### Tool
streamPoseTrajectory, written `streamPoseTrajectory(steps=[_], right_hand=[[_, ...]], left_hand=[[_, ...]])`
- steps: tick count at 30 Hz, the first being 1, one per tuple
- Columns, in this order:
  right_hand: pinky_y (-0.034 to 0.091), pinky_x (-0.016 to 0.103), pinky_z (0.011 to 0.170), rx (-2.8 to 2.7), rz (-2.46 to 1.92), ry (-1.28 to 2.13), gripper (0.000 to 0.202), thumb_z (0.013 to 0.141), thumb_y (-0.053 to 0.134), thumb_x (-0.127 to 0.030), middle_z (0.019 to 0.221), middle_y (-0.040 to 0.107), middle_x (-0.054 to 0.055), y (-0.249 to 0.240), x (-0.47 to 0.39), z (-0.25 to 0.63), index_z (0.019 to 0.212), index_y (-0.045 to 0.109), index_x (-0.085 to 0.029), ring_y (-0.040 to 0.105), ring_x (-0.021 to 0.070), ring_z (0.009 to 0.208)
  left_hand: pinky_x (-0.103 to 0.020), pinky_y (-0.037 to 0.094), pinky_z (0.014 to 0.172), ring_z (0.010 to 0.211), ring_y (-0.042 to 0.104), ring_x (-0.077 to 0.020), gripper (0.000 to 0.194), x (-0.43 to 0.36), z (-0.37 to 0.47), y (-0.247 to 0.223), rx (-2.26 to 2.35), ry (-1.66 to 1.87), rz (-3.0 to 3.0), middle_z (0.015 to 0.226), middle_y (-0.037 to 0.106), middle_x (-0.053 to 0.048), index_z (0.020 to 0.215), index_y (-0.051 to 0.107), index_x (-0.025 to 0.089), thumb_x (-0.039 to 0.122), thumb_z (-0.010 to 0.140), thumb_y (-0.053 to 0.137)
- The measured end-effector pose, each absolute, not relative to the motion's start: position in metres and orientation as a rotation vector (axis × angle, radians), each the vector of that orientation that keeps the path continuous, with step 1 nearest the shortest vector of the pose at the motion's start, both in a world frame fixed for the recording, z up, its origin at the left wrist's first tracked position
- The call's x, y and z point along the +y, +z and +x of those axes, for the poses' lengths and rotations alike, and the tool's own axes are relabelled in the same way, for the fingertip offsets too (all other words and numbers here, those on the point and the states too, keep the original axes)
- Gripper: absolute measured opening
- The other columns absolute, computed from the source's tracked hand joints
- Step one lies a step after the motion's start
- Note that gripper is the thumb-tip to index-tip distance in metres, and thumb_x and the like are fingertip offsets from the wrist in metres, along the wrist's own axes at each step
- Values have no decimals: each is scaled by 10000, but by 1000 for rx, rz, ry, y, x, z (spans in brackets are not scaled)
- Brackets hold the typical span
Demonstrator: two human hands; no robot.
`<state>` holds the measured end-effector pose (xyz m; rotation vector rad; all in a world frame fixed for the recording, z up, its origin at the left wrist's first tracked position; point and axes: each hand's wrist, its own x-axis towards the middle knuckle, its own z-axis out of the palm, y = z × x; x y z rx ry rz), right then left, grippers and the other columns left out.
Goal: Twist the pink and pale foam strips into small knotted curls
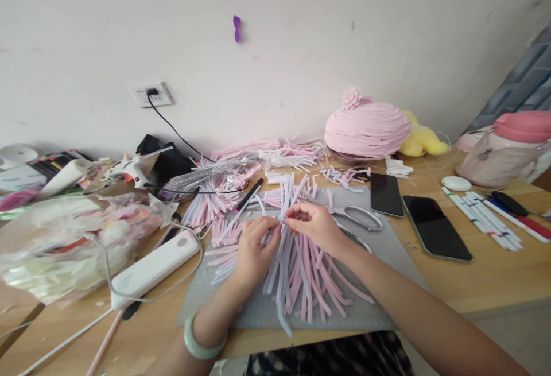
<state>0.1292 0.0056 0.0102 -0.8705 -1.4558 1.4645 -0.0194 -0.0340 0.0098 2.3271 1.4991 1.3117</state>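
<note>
My left hand [259, 244] and my right hand [310, 224] meet over a grey cutting mat [396, 267]. Between their pinched fingertips is the gathered middle of a bunch of pale lilac pipe cleaners [275, 275]. The loose ends fan out toward me and away from me. Pink pipe cleaners [307, 290] lie spread beneath and to the right. Just beyond my right wrist rests a pair of scissors [357, 219], partly hidden by the hand. Left of my left hand are short pink pieces [226, 232] and a black marker [249, 193].
A pink fuzzy dome [365, 129] stands at the back, near two phones [437, 227] [386, 193] and several white markers [482, 218]. At left are a white glue gun [138, 170], a plastic bag of scraps [86, 232] and a white corded device [155, 267]. A pink-lidded container [501, 158] is far right.
</note>
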Motion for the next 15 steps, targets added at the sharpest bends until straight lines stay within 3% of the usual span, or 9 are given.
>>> streamPoseTrajectory(steps=[4, 11, 15], right_hand=[[433, 215, 524, -1597, -822, 1339, 69, 689, 585, -213, 605, 526, -25, 12, 2, 130, 713, 542, -164, 508, 93, 542], [415, 241, 676, -1893, -694, 623, 91, 748, 475, -117, 742, 540, 25, 10, -9, 129, 753, 548, -172, 508, 119, 694], [421, 240, 662, -1776, -715, 808, 60, 754, 505, -153, 712, 551, 16, 10, -6, 130, 735, 556, -180, 526, 124, 681]], left_hand=[[-284, 340, 649, 639, 550, -126, 94, -36, -19, 13, 1508, 1351, 2444, 675, 621, 3, 692, 527, 173, 135, 772, 496], [-291, 328, 653, 602, 532, -120, 110, -40, -14, 9, 1566, 1358, 2416, 628, 595, 14, 670, 522, 169, 155, 776, 497], [-273, 365, 639, 611, 520, -124, 180, -40, -17, 10, 1499, 1330, 2156, 612, 561, 9, 654, 527, 165, 217, 811, 457]])
